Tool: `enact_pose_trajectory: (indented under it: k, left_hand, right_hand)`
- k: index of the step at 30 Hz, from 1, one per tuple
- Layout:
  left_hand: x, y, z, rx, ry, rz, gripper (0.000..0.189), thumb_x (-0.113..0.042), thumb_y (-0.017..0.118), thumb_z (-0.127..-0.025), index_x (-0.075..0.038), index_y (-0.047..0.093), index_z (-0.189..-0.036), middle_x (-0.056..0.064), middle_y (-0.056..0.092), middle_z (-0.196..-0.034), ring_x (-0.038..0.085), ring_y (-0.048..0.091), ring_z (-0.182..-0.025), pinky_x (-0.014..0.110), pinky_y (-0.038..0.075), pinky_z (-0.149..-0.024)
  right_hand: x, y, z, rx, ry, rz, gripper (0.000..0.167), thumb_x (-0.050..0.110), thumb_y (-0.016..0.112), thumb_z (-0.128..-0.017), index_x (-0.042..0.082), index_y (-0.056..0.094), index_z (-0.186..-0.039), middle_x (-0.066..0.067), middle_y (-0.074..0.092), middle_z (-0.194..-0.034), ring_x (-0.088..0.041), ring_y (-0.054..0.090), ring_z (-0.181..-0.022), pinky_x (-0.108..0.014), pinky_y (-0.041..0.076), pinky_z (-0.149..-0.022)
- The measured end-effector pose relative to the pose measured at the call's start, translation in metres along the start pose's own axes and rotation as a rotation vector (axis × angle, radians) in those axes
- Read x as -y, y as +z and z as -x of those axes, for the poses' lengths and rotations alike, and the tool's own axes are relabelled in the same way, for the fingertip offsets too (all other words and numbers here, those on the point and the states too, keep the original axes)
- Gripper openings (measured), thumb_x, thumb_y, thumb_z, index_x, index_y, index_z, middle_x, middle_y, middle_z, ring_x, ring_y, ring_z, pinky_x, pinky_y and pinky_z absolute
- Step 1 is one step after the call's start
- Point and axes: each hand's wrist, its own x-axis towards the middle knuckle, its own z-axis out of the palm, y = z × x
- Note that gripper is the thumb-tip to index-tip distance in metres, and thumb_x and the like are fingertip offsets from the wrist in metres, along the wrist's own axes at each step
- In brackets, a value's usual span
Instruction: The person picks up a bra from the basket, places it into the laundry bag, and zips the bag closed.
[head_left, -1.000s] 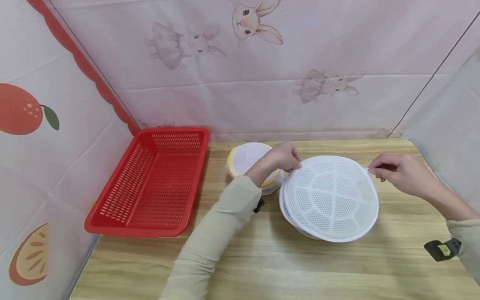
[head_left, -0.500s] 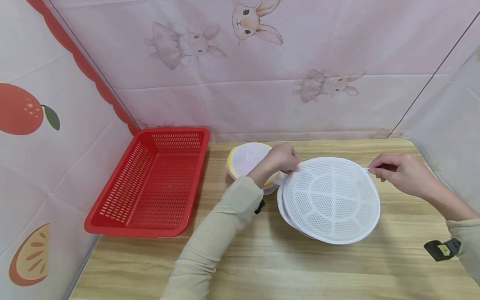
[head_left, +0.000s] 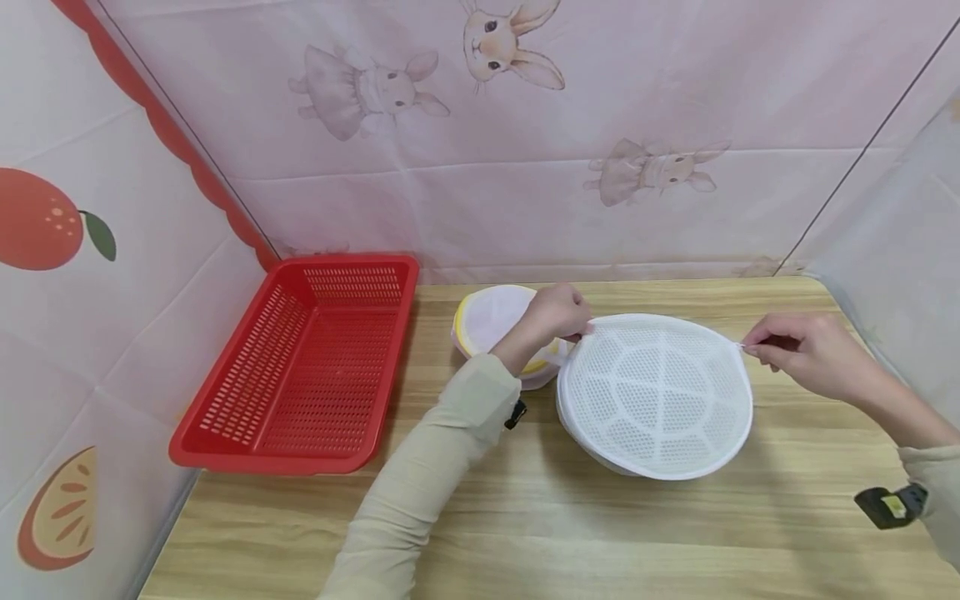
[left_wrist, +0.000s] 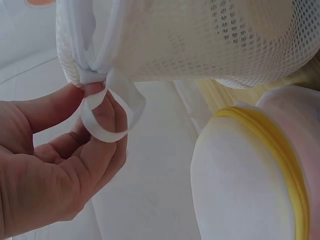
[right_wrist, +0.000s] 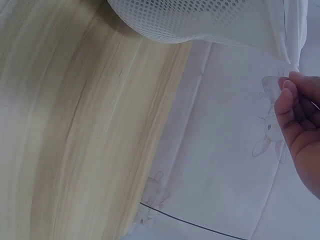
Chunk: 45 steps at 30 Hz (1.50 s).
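Observation:
A round white mesh laundry bag [head_left: 660, 400] is held above the right half of the table, its ribbed mesh face turned up. My left hand [head_left: 557, 315] pinches the rim at its upper left. In the left wrist view a white ribbon loop [left_wrist: 107, 136] hangs at those fingers, beside a gap between the rim edges. On the opposite side my right hand [head_left: 806, 354] pinches a small end at the rim between thumb and fingers; the right wrist view shows the fabric drawn to a point there. Behind my left wrist sits a smaller white bag with yellow trim [head_left: 491, 317].
A red perforated plastic basket [head_left: 360, 462] stands on the left of the wooden table [head_left: 525, 533]. Fabric walls printed with rabbits [head_left: 510, 42] and fruit border the back and sides.
My left hand has shifted slightly left and my right hand slightly right and down. The bag's upper face has moved a little left, and the layers at its left rim sit closer together.

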Motion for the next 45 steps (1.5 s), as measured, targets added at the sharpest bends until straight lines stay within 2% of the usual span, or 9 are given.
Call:
enact_pose_trajectory:
  k: [4,8,10,13,18,22,25,30,45]
  left_hand:
    - [0.002,-0.003,0.001,0.040,0.016,0.034,0.035,-0.007,0.057,-0.086,-0.009,0.045,-0.054,0.002,0.054,-0.064,0.014,0.061,-0.058,0.022,0.051,-0.058]
    - [0.003,-0.006,0.003,0.130,0.043,0.020,0.033,-0.005,0.060,-0.084,-0.008,0.046,-0.055,0.002,0.054,-0.063,0.012,0.056,-0.057,0.030,0.053,-0.070]
    - [0.002,-0.007,0.003,0.187,0.062,0.017,0.026,-0.006,0.062,-0.084,-0.007,0.051,-0.060,0.003,0.055,-0.064,0.012,0.054,-0.058,0.031,0.052,-0.073]
    - [-0.001,-0.007,0.003,0.270,0.093,0.036,0.013,-0.008,0.062,-0.086,-0.002,0.060,-0.074,0.004,0.056,-0.068,0.012,0.053,-0.060,0.026,0.052,-0.067]
    - [-0.004,-0.005,0.002,0.346,0.094,0.128,0.014,-0.008,0.056,-0.091,0.004,0.062,-0.091,0.006,0.056,-0.071,0.013,0.055,-0.061,0.022,0.052,-0.062]
    - [-0.005,-0.003,0.000,0.393,0.080,0.247,0.013,-0.008,0.051,-0.093,0.002,0.059,-0.097,0.008,0.056,-0.072,0.014,0.055,-0.061,0.027,0.053,-0.066]
    - [-0.007,-0.001,-0.001,0.426,0.089,0.295,0.013,-0.007,0.050,-0.094,0.000,0.060,-0.098,0.008,0.056,-0.072,0.013,0.054,-0.060,0.025,0.053,-0.063]
    - [-0.011,0.003,-0.001,0.451,0.106,0.298,0.012,-0.005,0.053,-0.092,0.002,0.060,-0.098,0.006,0.056,-0.070,0.012,0.054,-0.060,0.019,0.050,-0.056]
    - [-0.015,0.009,0.001,0.422,0.100,0.293,0.007,0.005,0.056,-0.087,0.008,0.057,-0.093,0.003,0.051,-0.071,0.011,0.051,-0.060,0.017,0.048,-0.055]
  right_hand:
    - [-0.001,0.001,0.002,0.001,0.003,0.003,0.027,-0.015,0.068,-0.067,0.011,0.064,-0.072,0.010,0.053,-0.059,0.001,0.045,-0.051,-0.014,0.036,-0.041]
    - [-0.001,0.000,0.002,-0.013,-0.016,0.001,0.028,-0.017,0.068,-0.067,0.010,0.065,-0.073,0.009,0.054,-0.059,0.001,0.046,-0.051,-0.013,0.037,-0.043]
    - [0.000,-0.001,0.001,-0.017,-0.022,-0.004,0.027,-0.017,0.067,-0.067,0.009,0.064,-0.073,0.010,0.054,-0.059,0.000,0.047,-0.052,-0.013,0.037,-0.044]
    - [0.000,-0.004,-0.001,-0.015,-0.025,-0.016,0.027,-0.018,0.066,-0.068,0.008,0.064,-0.074,0.010,0.055,-0.060,-0.001,0.048,-0.052,-0.013,0.038,-0.045]
    - [-0.001,-0.010,-0.007,-0.013,-0.019,-0.005,0.026,-0.017,0.067,-0.068,0.008,0.065,-0.073,0.012,0.054,-0.059,-0.001,0.048,-0.052,-0.012,0.038,-0.045]
    - [-0.002,-0.014,-0.011,-0.004,0.013,0.020,0.024,-0.014,0.068,-0.069,0.009,0.066,-0.073,0.012,0.055,-0.059,0.000,0.049,-0.052,-0.012,0.038,-0.046]
    - [-0.001,-0.015,-0.014,0.010,0.037,0.027,0.022,-0.012,0.069,-0.071,0.010,0.066,-0.074,0.010,0.057,-0.060,0.000,0.050,-0.053,-0.012,0.039,-0.047]
    - [0.004,-0.016,-0.019,0.027,0.052,0.048,0.021,-0.009,0.069,-0.072,0.011,0.067,-0.075,0.008,0.059,-0.062,-0.002,0.051,-0.052,-0.012,0.039,-0.047]
    - [0.012,-0.013,-0.028,0.024,0.045,0.066,0.018,-0.009,0.069,-0.071,0.009,0.068,-0.075,0.002,0.062,-0.066,0.000,0.051,-0.052,-0.014,0.041,-0.046]
